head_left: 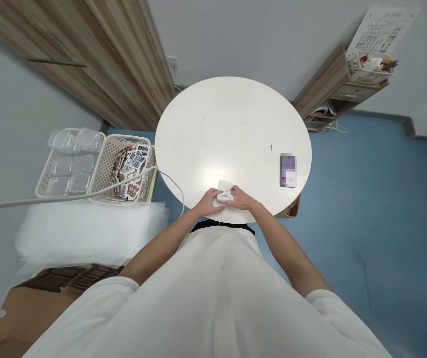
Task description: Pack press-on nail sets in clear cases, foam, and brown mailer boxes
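Note:
Both of my hands meet at the near edge of a round white table [231, 124]. Between them lies a small white folded piece, maybe thin foam or paper [225, 191]. My left hand [209, 202] grips its left side with curled fingers. My right hand [241, 198] pinches its right side. Part of the white piece sticks out above my fingers and rests on the tabletop; the rest is hidden under my hands.
A small purple and white card [288, 170] lies at the table's right edge. To the left, a white basket [106, 169] holds colourful packets, beside clear plastic trays [69, 159]. A white cable [86, 195], stacked white foam sheets [86, 231] and a cardboard box [23, 308] sit lower left.

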`<control>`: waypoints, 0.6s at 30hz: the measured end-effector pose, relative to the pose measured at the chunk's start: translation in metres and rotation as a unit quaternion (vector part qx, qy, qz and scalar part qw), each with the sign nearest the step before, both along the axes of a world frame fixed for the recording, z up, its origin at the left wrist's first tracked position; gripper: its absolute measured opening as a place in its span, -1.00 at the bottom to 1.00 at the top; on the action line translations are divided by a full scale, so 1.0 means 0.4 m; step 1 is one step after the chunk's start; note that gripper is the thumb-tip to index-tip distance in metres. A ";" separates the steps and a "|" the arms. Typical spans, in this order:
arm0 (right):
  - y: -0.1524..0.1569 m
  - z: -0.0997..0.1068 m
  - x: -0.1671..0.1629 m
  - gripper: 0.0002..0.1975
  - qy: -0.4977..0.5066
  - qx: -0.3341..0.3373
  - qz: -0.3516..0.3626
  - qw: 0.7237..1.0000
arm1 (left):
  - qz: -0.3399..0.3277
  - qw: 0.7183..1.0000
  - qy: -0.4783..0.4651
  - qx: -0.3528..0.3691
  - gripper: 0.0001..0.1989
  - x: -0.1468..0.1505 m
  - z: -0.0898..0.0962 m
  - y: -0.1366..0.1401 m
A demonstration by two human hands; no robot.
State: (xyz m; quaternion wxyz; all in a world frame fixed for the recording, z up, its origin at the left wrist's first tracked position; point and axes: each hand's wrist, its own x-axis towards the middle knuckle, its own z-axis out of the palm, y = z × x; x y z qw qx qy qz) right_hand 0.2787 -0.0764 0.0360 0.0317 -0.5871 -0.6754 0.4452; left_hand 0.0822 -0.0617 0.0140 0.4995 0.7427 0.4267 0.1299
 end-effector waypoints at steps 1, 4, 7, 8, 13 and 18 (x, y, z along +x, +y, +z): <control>0.018 0.000 0.006 -0.76 0.019 -0.024 -0.002 1.000 | 0.012 1.000 0.004 0.002 -0.55 0.005 -0.004 0.004; 0.062 -0.008 0.021 -0.77 0.077 -0.080 -0.014 0.994 | 0.074 0.997 0.025 -0.005 -0.71 0.023 -0.018 0.015; 0.080 -0.032 0.020 -0.71 0.059 -0.049 -0.079 0.994 | 0.150 0.987 0.043 -0.022 -0.70 0.043 -0.030 0.021; 0.078 -0.041 0.016 -0.68 0.038 -0.018 -0.113 0.993 | 0.173 0.983 0.056 -0.022 -0.70 0.050 -0.033 0.023; 0.024 -0.058 -0.015 -0.46 0.007 0.106 -0.239 0.965 | 0.269 0.953 0.136 -0.025 -0.65 0.088 -0.035 0.042; -0.039 -0.039 -0.021 -0.52 -0.031 0.142 -0.107 0.984 | 0.326 0.932 0.139 -0.073 -0.40 0.098 -0.027 0.070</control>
